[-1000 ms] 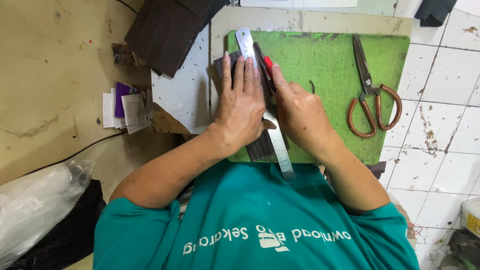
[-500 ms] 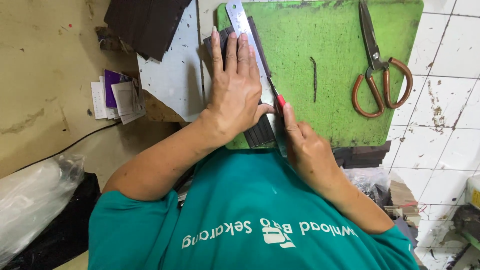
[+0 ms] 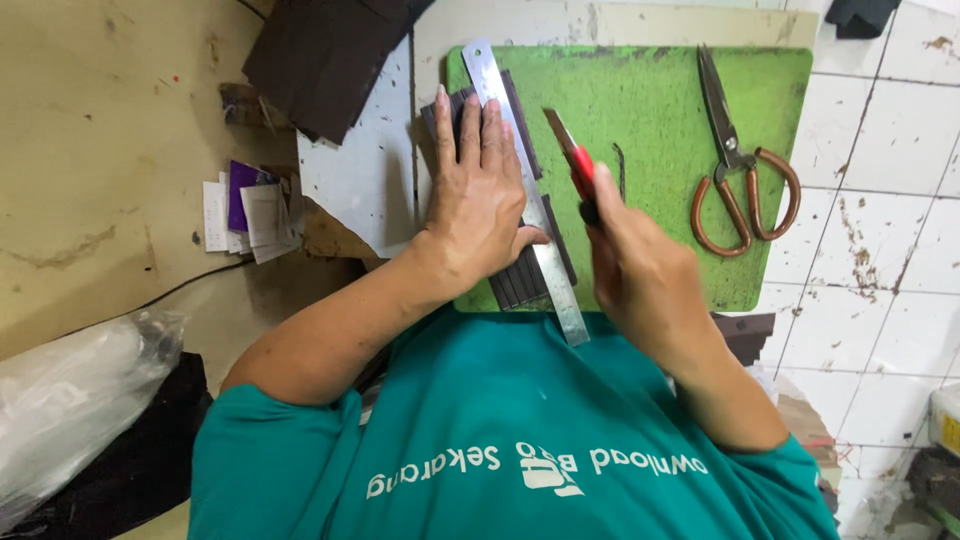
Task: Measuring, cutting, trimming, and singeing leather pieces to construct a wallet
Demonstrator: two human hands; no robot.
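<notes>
My left hand (image 3: 480,205) covers most of the dark strips (image 3: 520,285) and the ruler's (image 3: 530,200) middle. My right hand (image 3: 640,280) hides the knife (image 3: 572,160) handle's lower end. At the top edge, the frame cuts off a dark sheet (image 3: 320,50); at lower left, a plastic bag (image 3: 70,400). I can't read the small papers (image 3: 245,210) at left.
</notes>
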